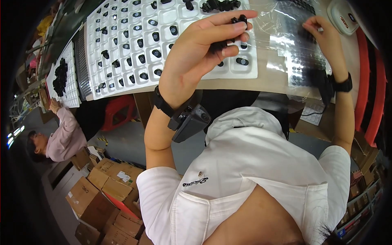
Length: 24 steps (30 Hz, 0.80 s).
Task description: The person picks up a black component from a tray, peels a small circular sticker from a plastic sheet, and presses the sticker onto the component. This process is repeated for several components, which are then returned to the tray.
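Note:
My left hand [200,45] is curled above the front right part of a white compartment tray [230,76]. Several small black plastic parts [241,19] are gripped between its thumb and fingers. Most tray pockets hold a single black part with a greyish oval face. Over to the right, my right hand [326,38] hovers at a clear plastic sheet [292,67] bearing rows of round dots. Its thumb and index finger are pinched together; whatever they hold is too small to make out. Each wrist wears a black strap with a device.
A heap of black parts [220,5] lies on the tray's far edge. A white case [343,17] stands at the far right, beside a red chair [365,81]. At left, a co-worker in pink [67,134] sits by another tray [71,79]. Cardboard boxes [94,200] are stacked below.

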Available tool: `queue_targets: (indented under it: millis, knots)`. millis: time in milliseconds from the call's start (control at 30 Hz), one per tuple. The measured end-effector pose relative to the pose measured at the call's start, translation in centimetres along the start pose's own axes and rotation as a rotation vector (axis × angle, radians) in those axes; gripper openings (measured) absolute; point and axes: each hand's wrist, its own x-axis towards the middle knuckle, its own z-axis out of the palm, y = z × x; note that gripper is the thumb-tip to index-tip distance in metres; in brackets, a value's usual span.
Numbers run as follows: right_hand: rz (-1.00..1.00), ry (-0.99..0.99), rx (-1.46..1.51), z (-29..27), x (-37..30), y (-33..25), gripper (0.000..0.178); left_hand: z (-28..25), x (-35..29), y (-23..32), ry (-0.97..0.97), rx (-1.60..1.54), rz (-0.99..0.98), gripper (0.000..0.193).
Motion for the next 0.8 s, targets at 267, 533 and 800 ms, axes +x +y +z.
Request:
queue_targets:
  millis: [267,533,800]
  knots:
    - [0.284,-0.139,0.046,2.2,4.0,-1.0,0.009,-0.9,-0.4,-0.5,-0.115,-0.079,-0.004,0.027]
    - [0.284,-0.112,0.277,1.3,3.8,0.8,0.012,-1.2,-0.1,-0.6,-0.212,-0.178,0.003,0.021]
    - [0.172,-0.263,0.513,0.5,3.1,0.9,0.014,-0.8,-0.2,-0.9,-0.062,-0.077,0.007,0.024]
